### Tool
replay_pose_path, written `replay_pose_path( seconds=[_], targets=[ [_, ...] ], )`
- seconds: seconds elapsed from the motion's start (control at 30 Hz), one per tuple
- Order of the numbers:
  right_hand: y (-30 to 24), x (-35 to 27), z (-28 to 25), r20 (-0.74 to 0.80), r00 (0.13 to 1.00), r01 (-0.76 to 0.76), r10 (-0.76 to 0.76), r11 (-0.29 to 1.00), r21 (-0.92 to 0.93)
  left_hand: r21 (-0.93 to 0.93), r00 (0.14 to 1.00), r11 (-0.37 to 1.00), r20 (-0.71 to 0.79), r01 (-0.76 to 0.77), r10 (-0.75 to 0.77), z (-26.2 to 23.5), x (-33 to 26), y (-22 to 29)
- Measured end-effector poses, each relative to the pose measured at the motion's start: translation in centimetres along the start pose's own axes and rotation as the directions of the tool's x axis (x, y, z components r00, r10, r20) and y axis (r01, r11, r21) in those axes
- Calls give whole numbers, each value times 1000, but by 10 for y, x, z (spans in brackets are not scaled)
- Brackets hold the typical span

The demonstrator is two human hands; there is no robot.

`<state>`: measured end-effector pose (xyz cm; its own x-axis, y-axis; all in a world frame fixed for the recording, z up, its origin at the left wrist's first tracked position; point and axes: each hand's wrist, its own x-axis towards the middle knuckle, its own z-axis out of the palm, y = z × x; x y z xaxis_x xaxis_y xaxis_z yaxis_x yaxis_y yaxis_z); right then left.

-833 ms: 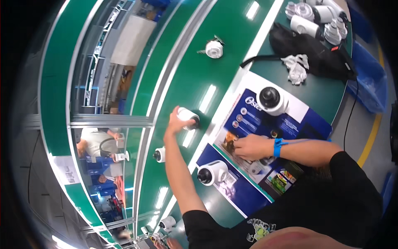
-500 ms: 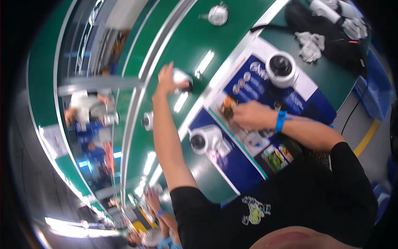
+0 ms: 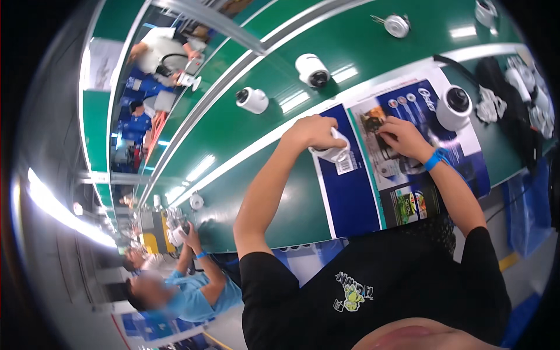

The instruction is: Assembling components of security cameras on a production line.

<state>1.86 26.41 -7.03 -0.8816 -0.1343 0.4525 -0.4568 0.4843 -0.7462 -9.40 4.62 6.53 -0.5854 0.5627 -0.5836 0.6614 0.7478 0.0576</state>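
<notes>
My left hand (image 3: 314, 135) is closed around a white security camera (image 3: 337, 153) standing on the blue part of a printed cardboard sheet (image 3: 350, 204). The fingers cover much of that camera. Over the picture part of the sheet, my right hand (image 3: 403, 139) has its fingertips pinched together. Anything between them is too small to make out. Right of this hand, another white camera (image 3: 452, 109) with a black lens stands on the sheet. Beyond my left hand, two more white cameras, a nearer one (image 3: 312, 69) and one farther left (image 3: 252, 101), rest on the green conveyor belt.
A camera part with wires (image 3: 398, 27) and another white camera (image 3: 486, 14) lie farther along the belt. White bundled parts (image 3: 493, 105) sit on black material at right. A metal rail (image 3: 233, 73) edges the belt. A co-worker in blue (image 3: 204, 289) works at lower left.
My left hand has let go of a camera on the belt, come back and gripped the one on the sheet. My right hand stays over the sheet. The view has turned.
</notes>
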Motion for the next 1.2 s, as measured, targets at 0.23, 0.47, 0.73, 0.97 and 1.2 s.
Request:
replay_pose_path(
  seconds=[0.23,0.47,0.73,0.97,1.2],
  targets=[
    [3,-6,-3,62,927,-358,370,823,441,-878,877,19,-477,-479,50,49,-20,-20],
    [-74,3,-25,105,983,-159,154,986,46,-736,737,-56,-675,-675,-15,108,43,60],
    [-122,103,-147,-70,955,-260,290,923,283,-713,732,-170,-670,-680,-123,122,60,45],
    [43,213,-120,-176,675,-736,717,672,-87,-629,643,-139,-758,-765,-109,128,59,42],
    [154,217,-76,-48,977,-153,208,528,-835,-583,583,10,-812,-812,-30,124,64,47]
  ],
)
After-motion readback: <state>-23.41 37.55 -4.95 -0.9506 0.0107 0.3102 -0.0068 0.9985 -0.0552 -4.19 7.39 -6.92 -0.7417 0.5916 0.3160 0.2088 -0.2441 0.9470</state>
